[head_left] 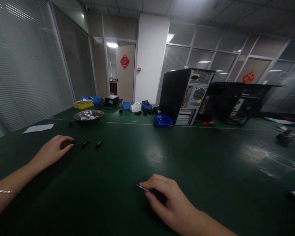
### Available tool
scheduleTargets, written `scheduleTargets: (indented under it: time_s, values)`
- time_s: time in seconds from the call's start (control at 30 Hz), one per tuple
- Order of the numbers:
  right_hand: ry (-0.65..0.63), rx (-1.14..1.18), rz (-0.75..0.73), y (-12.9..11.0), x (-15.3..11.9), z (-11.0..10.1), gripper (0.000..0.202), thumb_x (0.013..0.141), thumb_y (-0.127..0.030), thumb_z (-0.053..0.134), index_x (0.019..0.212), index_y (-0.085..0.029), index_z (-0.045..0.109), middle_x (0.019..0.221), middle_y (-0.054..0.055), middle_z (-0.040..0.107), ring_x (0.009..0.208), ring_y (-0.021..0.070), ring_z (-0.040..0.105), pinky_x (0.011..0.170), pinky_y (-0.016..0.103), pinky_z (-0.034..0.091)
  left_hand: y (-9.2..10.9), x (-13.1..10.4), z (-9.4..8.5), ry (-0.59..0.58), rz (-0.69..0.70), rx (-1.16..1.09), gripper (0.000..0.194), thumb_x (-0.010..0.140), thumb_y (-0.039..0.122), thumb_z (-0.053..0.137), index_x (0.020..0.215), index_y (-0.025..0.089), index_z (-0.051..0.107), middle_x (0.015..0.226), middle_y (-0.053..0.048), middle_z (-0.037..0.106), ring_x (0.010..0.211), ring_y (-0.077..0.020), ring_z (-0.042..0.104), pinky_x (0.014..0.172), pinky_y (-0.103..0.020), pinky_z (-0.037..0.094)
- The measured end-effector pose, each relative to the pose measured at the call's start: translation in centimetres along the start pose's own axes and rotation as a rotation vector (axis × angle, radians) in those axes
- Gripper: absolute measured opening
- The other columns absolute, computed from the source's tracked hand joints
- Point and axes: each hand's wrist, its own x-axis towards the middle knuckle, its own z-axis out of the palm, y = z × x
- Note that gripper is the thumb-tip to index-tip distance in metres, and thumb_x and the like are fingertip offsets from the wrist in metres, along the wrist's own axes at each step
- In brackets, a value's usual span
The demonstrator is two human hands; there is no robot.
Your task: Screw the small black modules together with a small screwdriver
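On the left of the green table, my left hand (pixel 54 147) is closed, thumb and fingers on a small black piece (pixel 70 142). Two similar small black pieces with a greenish top lie to its right, a nearer one (pixel 85 143) and a farther one (pixel 99 144). Low in the middle, my right hand (pixel 166 196) pinches a thin, flat, light-edged piece (pixel 143 187) between thumb and forefinger. Its kind cannot be made out. Beyond my left hand stands a round metal dish (pixel 88 120) with small items in it.
A paper sheet (pixel 38 128) lies at the left edge. Along the back are a yellow tray (pixel 83 105), a blue bin (pixel 163 124) and a tall black computer case (pixel 174 95). To the right stand a clear plastic tub (pixel 272 172) and a dark clamp-like object (pixel 284 137).
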Motion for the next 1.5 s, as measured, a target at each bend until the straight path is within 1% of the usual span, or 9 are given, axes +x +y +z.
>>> scheduleTargets:
  time_s: [0.2, 0.47, 0.7, 0.87, 0.97, 1.07, 1.17, 1.3, 1.5]
  values:
    - [0.143, -0.023, 0.055, 0.7, 0.1, -0.1, 0.025, 0.098, -0.017, 0.054, 0.118, -0.022, 0.067, 0.097, 0.005, 0.068, 0.086, 0.0183, 0.065, 0.075, 0.029, 0.05, 2.1, -0.2, -0.3, -0.046, 0.065, -0.013, 0.041, 0.096, 0.041, 0.04, 0.114, 0.011, 0.062, 0.114, -0.009, 0.059, 0.107, -0.0305, 0.057, 0.089, -0.038, 0.047]
    - [0.039, -0.051, 0.105, 1.0, 0.3, -0.2, 0.022, 0.095, -0.017, 0.057, 0.113, -0.02, 0.07, 0.097, 0.004, 0.068, 0.086, 0.0179, 0.065, 0.075, 0.028, 0.05, 4.5, -1.0, 0.3, -0.149, 0.116, -0.107, 0.043, 0.092, 0.04, 0.05, 0.121, 0.012, 0.063, 0.116, -0.012, 0.067, 0.106, -0.0314, 0.061, 0.091, -0.041, 0.049]
    - [0.004, -0.034, 0.076, 0.9, 0.1, 0.1, 0.024, 0.096, -0.018, 0.056, 0.116, -0.02, 0.069, 0.099, 0.005, 0.068, 0.087, 0.0171, 0.065, 0.078, 0.027, 0.051, 5.6, -1.4, -1.0, -0.066, 0.077, -0.168, 0.043, 0.09, 0.043, 0.046, 0.117, 0.014, 0.063, 0.115, -0.011, 0.065, 0.101, -0.0323, 0.06, 0.087, -0.045, 0.05]
    - [-0.015, -0.033, 0.102, 0.6, 0.1, -0.2, 0.025, 0.096, -0.018, 0.055, 0.116, -0.018, 0.069, 0.099, 0.006, 0.069, 0.086, 0.0177, 0.065, 0.077, 0.028, 0.051, 9.1, -2.5, -1.3, -0.079, 0.157, -0.283, 0.048, 0.091, 0.051, 0.046, 0.121, 0.017, 0.063, 0.119, -0.012, 0.064, 0.1, -0.031, 0.062, 0.081, -0.041, 0.053]
    - [-0.024, -0.043, 0.097, 0.5, 0.2, -0.3, 0.026, 0.096, -0.018, 0.055, 0.118, -0.019, 0.068, 0.101, 0.006, 0.069, 0.087, 0.0177, 0.065, 0.078, 0.028, 0.051, 12.9, -4.2, -1.1, -0.157, 0.268, -0.371, 0.036, 0.092, 0.048, 0.052, 0.115, 0.025, 0.068, 0.116, -0.006, 0.068, 0.103, -0.0276, 0.064, 0.085, -0.037, 0.054]
    - [-0.025, -0.06, 0.086, 0.5, 0.3, -0.2, 0.025, 0.095, -0.017, 0.055, 0.116, -0.02, 0.069, 0.1, 0.006, 0.069, 0.087, 0.018, 0.065, 0.077, 0.028, 0.051, 16.8, -6.7, -1.2, -0.378, 0.448, -0.54, 0.024, 0.094, 0.028, 0.052, 0.111, 0.025, 0.07, 0.104, -0.005, 0.071, 0.093, -0.0231, 0.066, 0.083, -0.034, 0.053]
    - [-0.024, -0.064, 0.082, 0.7, 0.4, 0.0, 0.023, 0.095, -0.015, 0.055, 0.113, -0.019, 0.07, 0.097, 0.006, 0.069, 0.086, 0.0179, 0.064, 0.077, 0.028, 0.05, 19.3, -9.0, -1.4, -0.565, 0.617, -0.631, 0.022, 0.09, 0.016, 0.055, 0.106, 0.023, 0.069, 0.097, -0.004, 0.07, 0.086, -0.0187, 0.066, 0.078, -0.028, 0.053]
    - [-0.033, -0.065, 0.068, 0.9, 0.4, 0.2, 0.024, 0.095, -0.014, 0.055, 0.114, -0.019, 0.069, 0.098, 0.006, 0.069, 0.088, 0.0181, 0.064, 0.078, 0.028, 0.05, 19.8, -10.4, -1.3, -0.634, 0.671, -0.632, 0.022, 0.089, 0.011, 0.057, 0.105, 0.024, 0.066, 0.099, -0.004, 0.069, 0.089, -0.0189, 0.065, 0.079, -0.028, 0.051]
    - [-0.054, -0.079, 0.064, 0.8, 0.3, 0.2, 0.024, 0.093, -0.013, 0.057, 0.113, -0.019, 0.07, 0.097, 0.006, 0.07, 0.087, 0.0185, 0.064, 0.078, 0.029, 0.049, 19.4, -10.4, -0.8, -0.641, 0.715, -0.59, 0.025, 0.088, 0.007, 0.056, 0.104, 0.025, 0.063, 0.103, -0.003, 0.067, 0.095, -0.0209, 0.062, 0.083, -0.031, 0.048]
